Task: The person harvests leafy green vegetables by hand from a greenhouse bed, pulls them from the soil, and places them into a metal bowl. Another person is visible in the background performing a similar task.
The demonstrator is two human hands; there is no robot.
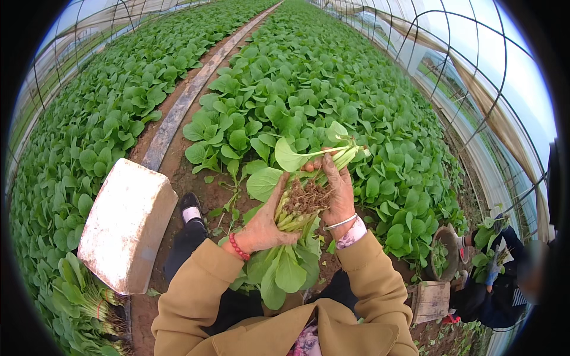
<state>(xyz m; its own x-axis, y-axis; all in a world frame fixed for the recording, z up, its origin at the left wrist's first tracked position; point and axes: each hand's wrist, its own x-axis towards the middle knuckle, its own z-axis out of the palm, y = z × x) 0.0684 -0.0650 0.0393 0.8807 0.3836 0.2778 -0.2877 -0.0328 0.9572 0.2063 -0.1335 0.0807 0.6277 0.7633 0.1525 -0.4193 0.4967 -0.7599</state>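
My left hand (262,224) is wrapped around a bunch of leafy greens (291,267). Its soil-covered roots (309,196) face up, while its broad leaves hang down over my lap. My right hand (338,189) presses against the far right side of the same bunch. Between its thumb and fingers it also grips a few loose stems (345,155), pale at the base and with green leaves pointing left. A red bead bracelet (239,247) circles my left wrist, and a silver bangle (340,222) my right.
A white foam box (127,222) stands at my left. Tied bunches of greens (95,305) lie beyond its near end. A narrow plank (187,100) runs between planted beds (320,80). At the right, another person (498,285) holds greens near a basket (445,253) and a wooden stool (432,300).
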